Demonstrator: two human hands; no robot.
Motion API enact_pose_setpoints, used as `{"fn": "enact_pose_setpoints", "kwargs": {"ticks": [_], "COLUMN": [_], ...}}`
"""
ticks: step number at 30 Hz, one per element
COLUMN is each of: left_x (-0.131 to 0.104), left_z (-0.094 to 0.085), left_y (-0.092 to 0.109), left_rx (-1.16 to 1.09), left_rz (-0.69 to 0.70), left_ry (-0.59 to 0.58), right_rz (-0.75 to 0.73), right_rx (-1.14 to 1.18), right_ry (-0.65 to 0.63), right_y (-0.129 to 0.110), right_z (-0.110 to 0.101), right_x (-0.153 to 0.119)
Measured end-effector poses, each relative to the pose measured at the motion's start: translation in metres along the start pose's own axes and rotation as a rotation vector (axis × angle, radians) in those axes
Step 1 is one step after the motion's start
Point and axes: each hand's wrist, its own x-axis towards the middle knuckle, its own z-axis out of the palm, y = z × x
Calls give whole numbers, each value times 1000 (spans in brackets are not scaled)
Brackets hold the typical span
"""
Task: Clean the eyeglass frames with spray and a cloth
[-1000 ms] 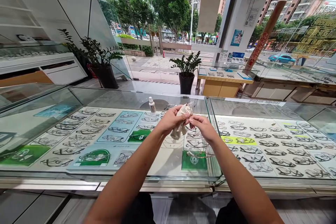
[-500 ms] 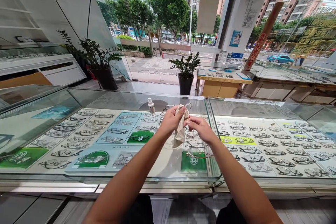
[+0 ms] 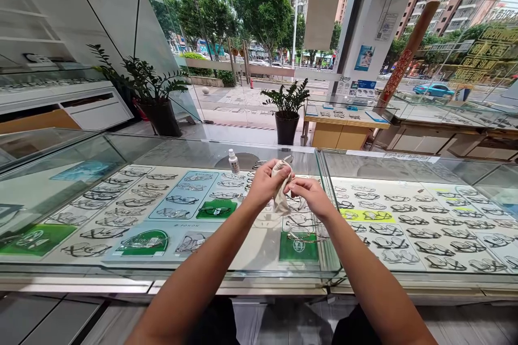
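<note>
My left hand (image 3: 264, 184) is closed on a beige cleaning cloth (image 3: 282, 202), its thumb pressing on the upper folds. The cloth's lower end hangs loose over the glass counter. Thin-framed eyeglasses (image 3: 288, 159) poke out a little above the cloth; most of the frame is hidden in the folds. Beside the cloth, the fingers of my right hand (image 3: 311, 195) are pinched together at the eyeglasses, though the exact grip is too small to make out. A small white spray bottle (image 3: 233, 164) stands upright on the glass, left of my hands.
Under the glass top, the display case (image 3: 259, 267) holds many rows of eyeglasses, with green display pads (image 3: 298, 248) among them. A second case (image 3: 404, 277) adjoins on the right. Beyond the counter are potted plants (image 3: 286, 126) and a wooden display table (image 3: 335, 135).
The cloth has shifted slightly and is bunched more closely around the eyeglasses, with less of the frame showing above it. Both hands keep nearly the same place; the bottle has not moved.
</note>
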Motion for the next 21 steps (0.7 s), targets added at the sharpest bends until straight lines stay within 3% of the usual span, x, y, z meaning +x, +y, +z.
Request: {"fn": "enact_pose_setpoints", "kwargs": {"ticks": [10, 21], "left_x": [1, 2], "left_z": [-7, -3], "left_y": [10, 1], "left_rx": [-81, 35], "left_rz": [-152, -24], "left_ry": [-134, -15], "right_rz": [23, 11], "right_rx": [114, 11], "right_ry": [63, 13], "right_y": [7, -2], "right_z": [-8, -2], "right_x": [2, -1]}}
